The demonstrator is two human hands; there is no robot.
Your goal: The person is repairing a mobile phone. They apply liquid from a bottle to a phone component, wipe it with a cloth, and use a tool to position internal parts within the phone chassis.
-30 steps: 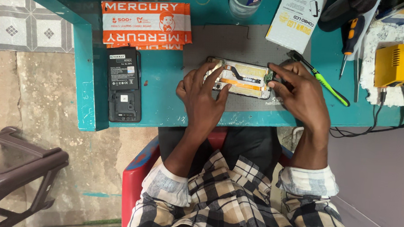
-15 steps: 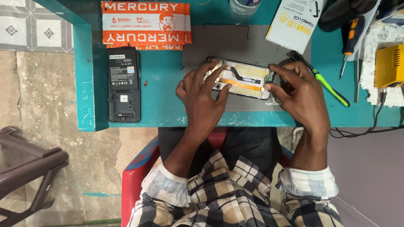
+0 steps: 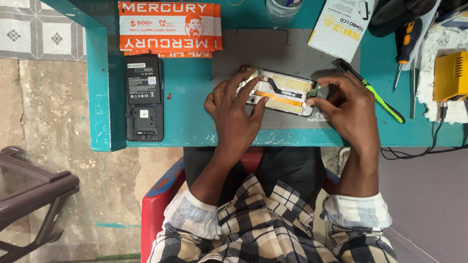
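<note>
The opened phone (image 3: 280, 91) lies on a grey work mat (image 3: 279, 54) near the front edge of the teal desk (image 3: 193, 93), with only a narrow strip of mat and desk between it and that edge. The left hand (image 3: 235, 113) rests at the phone's left end, fingers spread and pressing on the frame, not closed around it. The right hand (image 3: 350, 110) pinches the phone's right end between thumb and fingertips.

Open room is scarce. A green-handled tool (image 3: 382, 98) lies just beside the right hand, with a red-and-black screwdriver (image 3: 404, 44) and a yellow box (image 3: 460, 75) farther right. A white carton (image 3: 341, 23) sits behind the phone on the mat's far corner. To the left, bare desk separates the left hand from a black battery (image 3: 143, 98), which lies close to the desk's left edge, below an orange packet (image 3: 170, 26).

The phone has its back off: a pale inner frame, an orange strip running lengthwise and a dark flex cable across the top show.
</note>
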